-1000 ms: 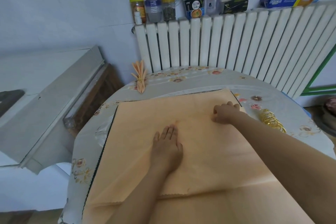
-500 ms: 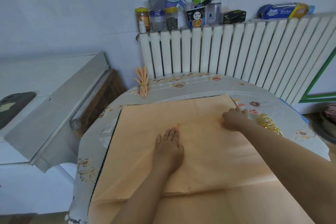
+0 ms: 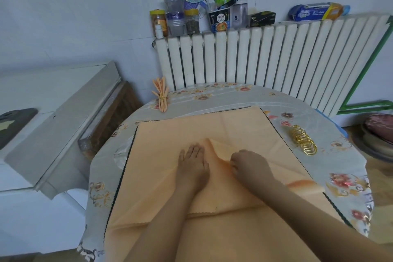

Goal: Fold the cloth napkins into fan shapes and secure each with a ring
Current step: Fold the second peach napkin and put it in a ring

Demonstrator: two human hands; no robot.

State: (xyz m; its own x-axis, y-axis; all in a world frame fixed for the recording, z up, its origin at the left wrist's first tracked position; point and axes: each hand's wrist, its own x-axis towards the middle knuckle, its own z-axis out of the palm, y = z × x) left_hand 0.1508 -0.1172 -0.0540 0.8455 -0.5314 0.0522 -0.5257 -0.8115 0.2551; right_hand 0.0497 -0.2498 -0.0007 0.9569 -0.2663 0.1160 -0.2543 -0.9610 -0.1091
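The left hand [image 3: 192,164] lies flat, fingers straight, pressing the orange napkin [image 3: 170,176] spread on the surface [image 3: 223,93]; just beside it the right hand [image 3: 247,162] pinches a raised fold, with the gold rings [image 3: 303,139] lying farther to its right

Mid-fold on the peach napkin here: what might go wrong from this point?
1. The right hand pinches a raised fold of the peach cloth napkin beside the flat left hand; an uneven pull may skew the pleat.
2. More peach cloth lies beneath, so the pinch might gather two layers.
3. The gold metal rings sit close to the napkin's right edge on the floral tablecloth; dragging cloth may knock them.
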